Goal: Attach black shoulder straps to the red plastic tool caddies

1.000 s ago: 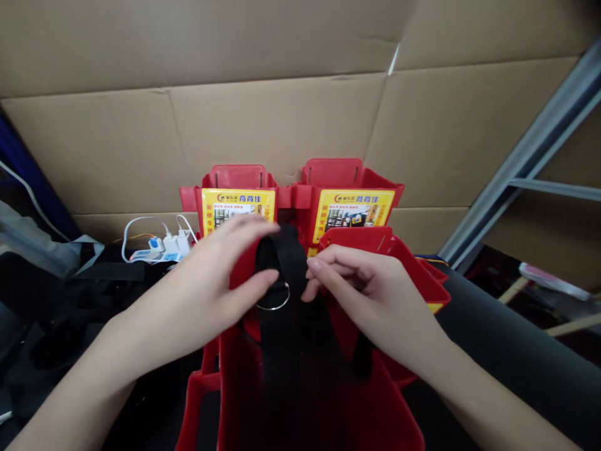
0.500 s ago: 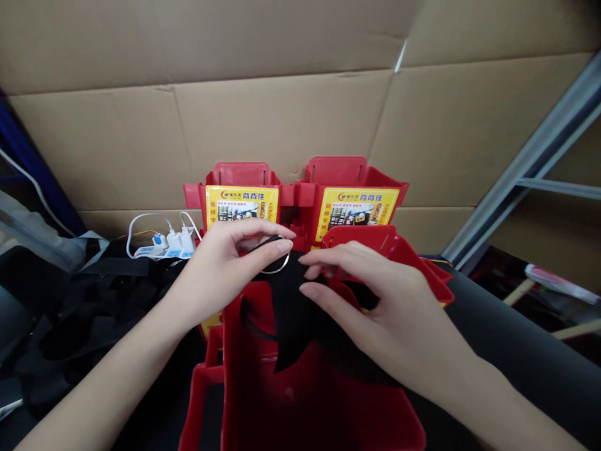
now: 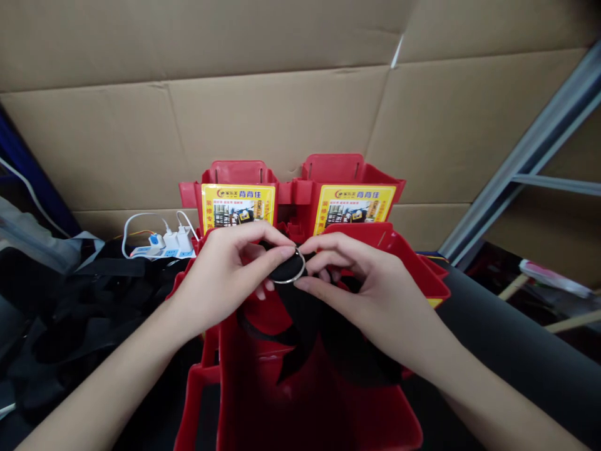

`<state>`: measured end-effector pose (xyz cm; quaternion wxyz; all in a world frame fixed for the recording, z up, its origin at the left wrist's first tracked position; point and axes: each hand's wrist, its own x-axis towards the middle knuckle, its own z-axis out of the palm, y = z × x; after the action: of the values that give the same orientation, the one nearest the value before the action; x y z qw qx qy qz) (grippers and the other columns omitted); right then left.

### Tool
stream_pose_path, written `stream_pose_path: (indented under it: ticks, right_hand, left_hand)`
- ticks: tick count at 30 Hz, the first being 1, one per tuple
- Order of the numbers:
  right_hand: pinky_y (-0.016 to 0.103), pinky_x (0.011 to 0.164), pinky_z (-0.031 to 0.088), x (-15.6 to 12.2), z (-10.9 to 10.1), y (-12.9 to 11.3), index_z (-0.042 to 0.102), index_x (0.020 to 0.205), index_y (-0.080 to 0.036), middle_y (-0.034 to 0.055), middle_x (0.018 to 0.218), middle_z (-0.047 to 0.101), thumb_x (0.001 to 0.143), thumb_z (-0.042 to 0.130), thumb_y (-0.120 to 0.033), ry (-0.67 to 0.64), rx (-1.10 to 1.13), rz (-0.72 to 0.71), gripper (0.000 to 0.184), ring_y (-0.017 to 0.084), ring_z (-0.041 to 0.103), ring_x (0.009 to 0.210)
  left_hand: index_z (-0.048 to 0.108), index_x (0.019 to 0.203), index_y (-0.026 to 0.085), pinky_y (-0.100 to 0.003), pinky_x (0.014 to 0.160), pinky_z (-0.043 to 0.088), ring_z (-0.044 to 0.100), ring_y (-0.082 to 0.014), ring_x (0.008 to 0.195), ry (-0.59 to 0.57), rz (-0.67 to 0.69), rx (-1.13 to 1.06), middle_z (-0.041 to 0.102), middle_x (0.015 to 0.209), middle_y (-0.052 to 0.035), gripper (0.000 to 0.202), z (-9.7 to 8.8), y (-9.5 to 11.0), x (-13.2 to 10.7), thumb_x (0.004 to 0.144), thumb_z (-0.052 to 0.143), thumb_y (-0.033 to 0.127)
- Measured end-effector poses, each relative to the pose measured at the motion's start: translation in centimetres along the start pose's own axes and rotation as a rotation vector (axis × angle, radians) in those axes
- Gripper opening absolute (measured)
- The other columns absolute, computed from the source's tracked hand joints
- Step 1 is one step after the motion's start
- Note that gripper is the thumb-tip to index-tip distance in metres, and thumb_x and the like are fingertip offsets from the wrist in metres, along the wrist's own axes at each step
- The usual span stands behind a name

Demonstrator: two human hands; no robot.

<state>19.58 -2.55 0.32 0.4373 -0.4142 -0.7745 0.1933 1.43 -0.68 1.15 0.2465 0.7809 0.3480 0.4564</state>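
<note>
A silver metal ring (image 3: 292,275) hangs on a black webbing strap (image 3: 300,319) over a red plastic bin (image 3: 263,401) close in front of me. My left hand (image 3: 225,279) pinches the ring's left side between thumb and forefinger. My right hand (image 3: 370,288) pinches the ring's right side and the strap under it. The strap drops down from the ring into the bin, folded and partly hidden by my right hand.
Two red bins with yellow labels (image 3: 238,203) (image 3: 354,203) stand behind, against a cardboard wall (image 3: 282,113). A white power strip with chargers (image 3: 162,247) lies at the left beside a heap of black straps (image 3: 70,313). A grey metal shelf frame (image 3: 539,150) rises at the right.
The strap, held stretched upright a second ago, has been gathered down. Both hands have closed in on the ring, which now sits between their fingertips.
</note>
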Motion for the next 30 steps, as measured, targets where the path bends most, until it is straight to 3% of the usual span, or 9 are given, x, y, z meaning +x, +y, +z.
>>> stream_pose_path:
  ticks: [5, 12, 16, 19, 22, 30]
  right_hand:
    - [0.023, 0.058, 0.041, 0.1, 0.0, 0.3, 0.056, 0.097, -0.021, -0.0055, 0.068, 0.064, 0.075, 0.065, -0.025, 0.023, 0.017, -0.023, 0.024, 0.009, 0.047, 0.059]
    - [0.021, 0.061, 0.043, -0.1, 0.3, 0.5, 0.060, 0.091, -0.022, -0.0054, 0.071, 0.062, 0.077, 0.061, -0.017, 0.005, -0.066, -0.098, 0.015, 0.008, 0.050, 0.063]
    - [0.020, 0.058, 0.043, -0.1, 0.3, 0.5, 0.061, 0.087, -0.021, -0.0051, 0.069, 0.059, 0.076, 0.061, -0.015, 0.011, -0.090, -0.123, 0.013, 0.008, 0.048, 0.061]
    - [0.019, 0.059, 0.043, -0.1, 0.3, 0.5, 0.060, 0.089, -0.021, -0.0055, 0.067, 0.057, 0.077, 0.061, -0.015, 0.021, -0.099, -0.130, 0.014, 0.007, 0.048, 0.060]
    - [0.020, 0.059, 0.043, -0.2, 0.3, 0.6, 0.057, 0.089, -0.020, -0.0059, 0.063, 0.054, 0.077, 0.061, -0.017, 0.032, -0.108, -0.121, 0.013, 0.007, 0.048, 0.059]
    - [0.018, 0.059, 0.043, 0.0, 0.1, 0.2, 0.056, 0.076, -0.019, -0.0045, 0.066, 0.053, 0.077, 0.059, -0.012, -0.019, -0.095, -0.166, 0.007, 0.007, 0.048, 0.061]
  left_hand:
    - [0.068, 0.091, 0.020, -0.020, 0.082, 0.048, 0.061, -0.0118, 0.091, -0.175, 0.310, 0.299, 0.067, 0.098, -0.0002, 0.014, -2.3, 0.4, -0.1, 0.079, 0.063, 0.025]
    - [0.069, 0.088, 0.017, -0.020, 0.070, 0.045, 0.057, -0.0082, 0.076, -0.212, 0.365, 0.487, 0.061, 0.086, -0.0014, 0.015, -2.2, 1.1, -0.8, 0.083, 0.055, 0.016]
    - [0.066, 0.096, 0.017, -0.018, 0.073, 0.045, 0.058, -0.0073, 0.079, -0.262, 0.392, 0.551, 0.061, 0.091, -0.0003, 0.020, -2.4, 1.1, -0.9, 0.080, 0.056, 0.010]
    - [0.062, 0.104, 0.018, -0.018, 0.077, 0.046, 0.059, -0.0084, 0.085, -0.296, 0.379, 0.590, 0.062, 0.099, -0.0001, 0.025, -2.6, 1.3, -1.0, 0.080, 0.058, 0.016]
    - [0.057, 0.112, 0.019, -0.020, 0.082, 0.046, 0.058, -0.0105, 0.093, -0.339, 0.373, 0.572, 0.062, 0.106, -0.0005, 0.032, -2.7, 1.4, -1.0, 0.080, 0.059, 0.021]
    - [0.062, 0.102, 0.018, -0.018, 0.080, 0.046, 0.061, -0.0083, 0.088, -0.384, 0.401, 0.405, 0.067, 0.095, 0.0010, 0.020, -3.0, 0.8, -0.2, 0.086, 0.049, 0.015]
